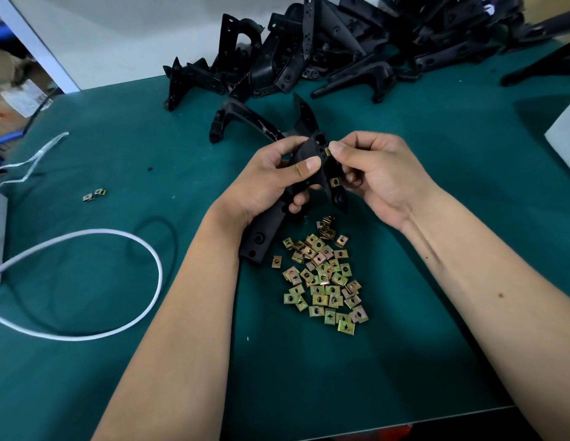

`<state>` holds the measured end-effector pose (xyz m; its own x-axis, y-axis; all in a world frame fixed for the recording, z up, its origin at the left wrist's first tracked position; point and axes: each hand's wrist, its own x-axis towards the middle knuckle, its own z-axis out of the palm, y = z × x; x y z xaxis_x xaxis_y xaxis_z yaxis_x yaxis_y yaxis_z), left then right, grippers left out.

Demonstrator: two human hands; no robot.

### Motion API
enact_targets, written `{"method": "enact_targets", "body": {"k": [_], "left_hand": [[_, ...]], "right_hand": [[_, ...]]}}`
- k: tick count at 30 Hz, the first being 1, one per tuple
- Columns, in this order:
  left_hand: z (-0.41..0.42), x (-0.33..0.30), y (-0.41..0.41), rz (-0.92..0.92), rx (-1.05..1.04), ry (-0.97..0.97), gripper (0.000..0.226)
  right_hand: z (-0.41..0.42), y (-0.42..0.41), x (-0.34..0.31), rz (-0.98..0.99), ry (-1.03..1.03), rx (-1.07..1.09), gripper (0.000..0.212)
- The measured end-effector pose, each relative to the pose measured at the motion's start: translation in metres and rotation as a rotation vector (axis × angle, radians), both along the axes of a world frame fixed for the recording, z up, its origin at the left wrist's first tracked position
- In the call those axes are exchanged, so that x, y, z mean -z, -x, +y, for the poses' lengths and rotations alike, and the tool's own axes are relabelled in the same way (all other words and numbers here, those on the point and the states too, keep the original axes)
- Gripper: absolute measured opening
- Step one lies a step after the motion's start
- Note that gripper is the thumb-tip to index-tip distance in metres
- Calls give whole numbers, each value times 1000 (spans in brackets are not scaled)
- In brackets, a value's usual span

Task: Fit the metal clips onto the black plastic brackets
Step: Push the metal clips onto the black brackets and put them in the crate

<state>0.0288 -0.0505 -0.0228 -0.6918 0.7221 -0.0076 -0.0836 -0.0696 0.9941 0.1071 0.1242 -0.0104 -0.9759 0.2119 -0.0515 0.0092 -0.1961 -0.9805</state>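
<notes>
Your left hand [277, 176] is wrapped around the black plastic bracket [304, 173] at frame centre, thumb across its flat face, fingers curled under. Your right hand [369, 173] pinches a metal clip [327, 151] between thumb and forefinger, right at the bracket's upper edge by the hole. A second clip [335, 181] shows lower on the same edge; can't tell whether it's seated on the bracket or held in your right fingers.

Handling, as I judge it:
- Bracket looks like rigid moulded plastic, light, matte, not slippery. Grip mid-body as you do now, close to the edge being clipped, so it doesn't twist.
- Clips look like thin spring steel, stiff, small, easy to drop, edges probably sharp. Hold by the flat sides, open mouth toward the bracket edge, push square on so the holes line up.

Loose clip pile [325, 275] sits just below the bracket, centre-lower frame. Two stray clips [94, 195] lie mid-left on the green mat [404, 313]. Bracket stock [341, 49] is heaped along the top; white cable [86, 281] loops lower left.
</notes>
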Motion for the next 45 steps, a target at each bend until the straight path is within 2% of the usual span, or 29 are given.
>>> {"method": "enact_targets", "body": {"k": [6,10,13,16,19,24,31,34,37,41,45], "left_hand": [[2,0,0,33,-6,24,17],[1,-2,0,19,-10,43,19],[0,-3,1,-8,33,61,30],[-1,-3,2,-15,71,72,40],[-1,-1,2,7,66,64,36],[2,1,1,102,-27,89,19],[6,1,-3,151,-107,78,16],[6,1,-5,127,-147,22,22],[5,2,-7,101,-233,-31,22],[6,2,-7,90,-324,-68,18],[7,5,-4,127,-354,-58,17]], "right_hand": [[-1,-1,-1,-26,-13,-22,26],[-1,-1,1,70,-207,23,20],[4,-1,0,115,-306,-19,18],[11,0,-1,106,-262,-108,22],[10,1,0,93,-201,-122,24],[3,2,5,74,-209,-25,25],[-9,1,9,83,-198,94,28],[-10,2,5,100,-170,114,28],[-5,5,2,57,-165,143,38],[-13,3,9,113,-319,209,51],[-21,2,14,173,-493,228,22]]}}
